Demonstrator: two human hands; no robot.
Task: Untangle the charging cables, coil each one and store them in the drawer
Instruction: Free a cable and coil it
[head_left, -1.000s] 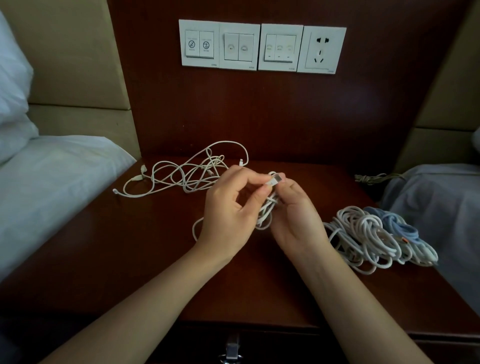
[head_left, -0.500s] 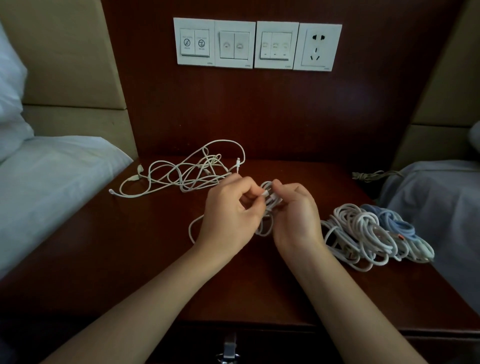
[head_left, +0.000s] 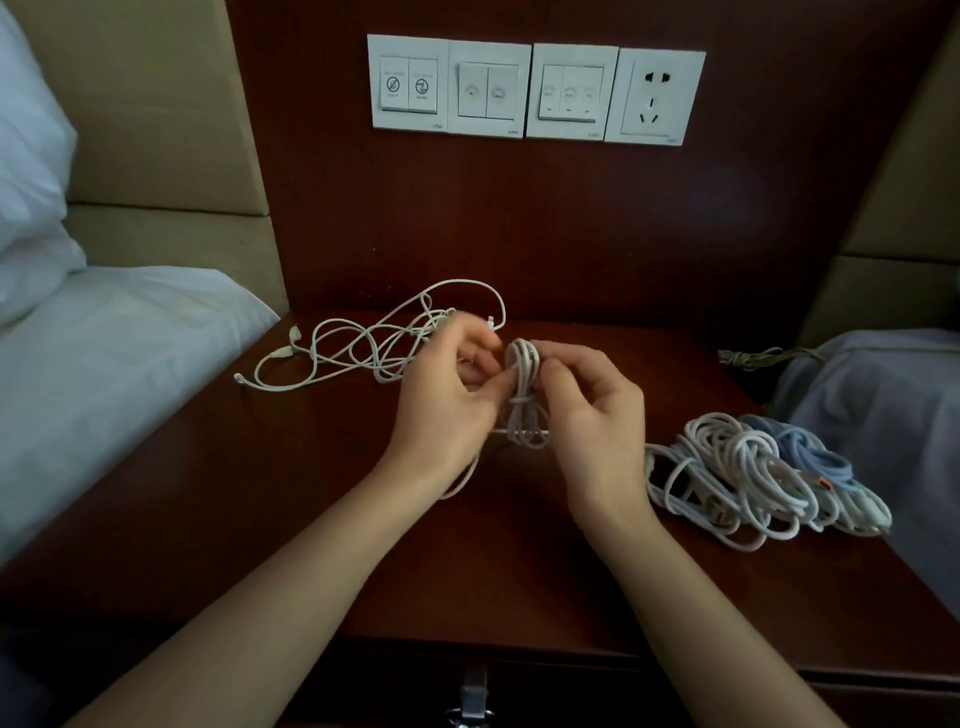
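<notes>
At the near edge of the dark reddish-brown wooden nightstand (head_left: 249, 519), a small metal drawer handle (head_left: 474, 693) shows on the front of the shut drawer. Two bare forearms reach in over the nightstand's front edge.

Above the middle of the nightstand top, both hands hold up a small white charging cable folded into a narrow bundle (head_left: 525, 405), with a strand wrapped round its waist. The left hand (head_left: 447, 400) has its fingers curled in and pinches the bundle at that waist; its fingertips are blurred. The right hand (head_left: 595, 410) grips the bundle's upper half between thumb and curled fingers. A loose length of the same cable loops down to the nightstand under the left wrist.

On the nightstand's right side lies a heap of coiled cables, white ones and a pale blue one (head_left: 753, 478). Towards the nightstand's back left corner sprawls a loose tangle of thin white cables (head_left: 363, 348). On the dark wood panel behind the nightstand sits a row of white wall switches and a socket (head_left: 535, 91).
</notes>
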